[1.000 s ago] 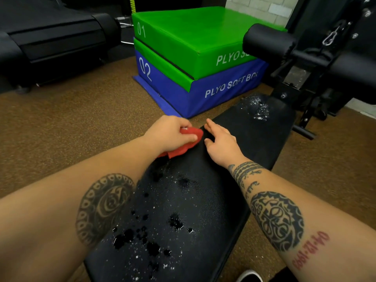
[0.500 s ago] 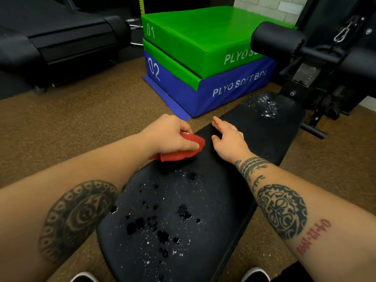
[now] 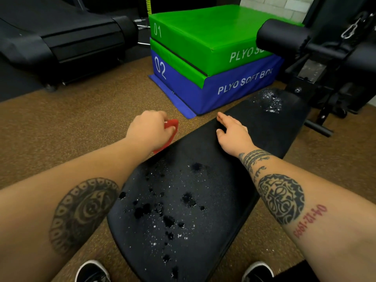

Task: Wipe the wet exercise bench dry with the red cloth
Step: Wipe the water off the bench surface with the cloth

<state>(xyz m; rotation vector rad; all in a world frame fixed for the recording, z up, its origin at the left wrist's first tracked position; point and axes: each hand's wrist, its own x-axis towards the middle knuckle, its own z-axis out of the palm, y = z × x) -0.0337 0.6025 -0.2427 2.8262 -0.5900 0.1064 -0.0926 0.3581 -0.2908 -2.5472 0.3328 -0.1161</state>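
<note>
Curling round the red cloth (image 3: 172, 123), the fingers of the left hand (image 3: 150, 131) clamp it at the left edge of the bench (image 3: 205, 157), hiding most of it. The right hand (image 3: 234, 136) rests on the bench, fingers nearly straight, slightly apart. Water drops (image 3: 168, 220) dot the bench's near end. Beyond the bench, green and blue boxes (image 3: 203, 37) stand on the brown floor (image 3: 71, 123).

Even overhead light was bright and sharp, glinting off water droplets (image 3: 271, 102), with wide-angle bending at edges.
</note>
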